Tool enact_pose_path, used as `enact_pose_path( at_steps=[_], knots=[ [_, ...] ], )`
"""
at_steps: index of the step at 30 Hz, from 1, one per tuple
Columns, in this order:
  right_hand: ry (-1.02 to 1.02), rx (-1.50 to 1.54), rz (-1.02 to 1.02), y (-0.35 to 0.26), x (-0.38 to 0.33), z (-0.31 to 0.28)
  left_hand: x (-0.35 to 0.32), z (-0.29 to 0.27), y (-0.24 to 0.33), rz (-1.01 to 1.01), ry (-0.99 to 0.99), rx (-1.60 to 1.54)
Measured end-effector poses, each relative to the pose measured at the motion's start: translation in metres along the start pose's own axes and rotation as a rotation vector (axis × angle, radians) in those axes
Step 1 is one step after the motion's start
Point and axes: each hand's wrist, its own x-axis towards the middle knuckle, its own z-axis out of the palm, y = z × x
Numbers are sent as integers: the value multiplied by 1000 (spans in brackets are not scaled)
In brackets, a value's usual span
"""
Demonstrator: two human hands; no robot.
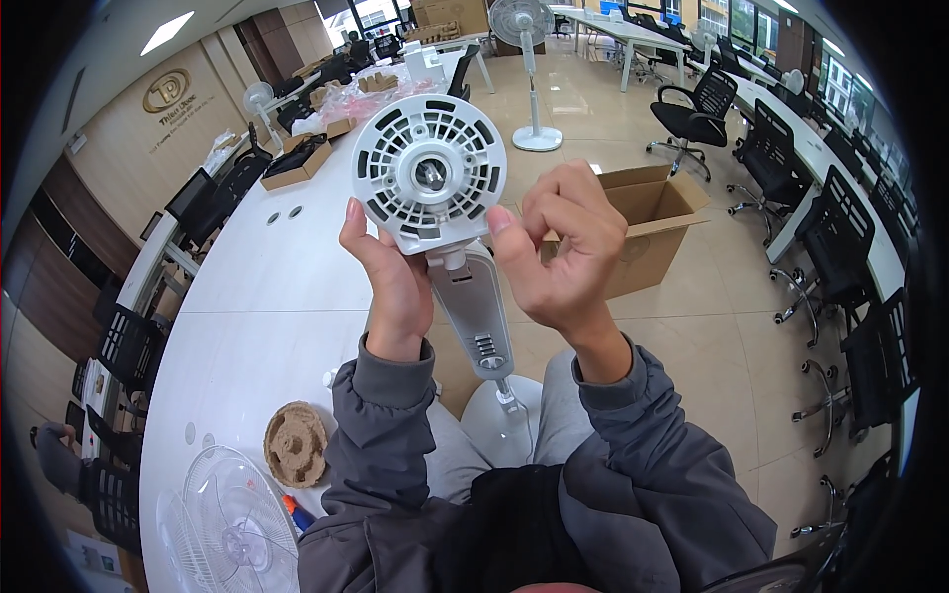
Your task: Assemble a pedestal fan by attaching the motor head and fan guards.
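Tiled floor was spread beside a white desk. Atop the pedestal fan's control column, the slotted motor housing was clasped at its lower-left rim by the left hand; whether contact was made by the curled right hand could not be told. The housing was judged stiff, smooth and top-heavy, best steadied by its solid rim.

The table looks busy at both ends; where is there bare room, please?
The table is bare across its middle, between the low carton and the pulp piece. Crowded: fan grilles at the near end, pink plastic at the far end.
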Motion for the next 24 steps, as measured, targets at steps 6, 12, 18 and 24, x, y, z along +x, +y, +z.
enact_pose_path(
  at_steps=[6,12,18,24],
  knots=[
    [-15,-6,17,1,7,7,0,4,0,-19,80,0],
    [-80,-1,12,-1,12,12,-3,3,1,24,18,28],
    [-132,-22,6,1,18,15,-1,0,-1,22,18,10],
    [-13,4,-34,5,20,12,0,3,0,8,39,11]
  ],
)
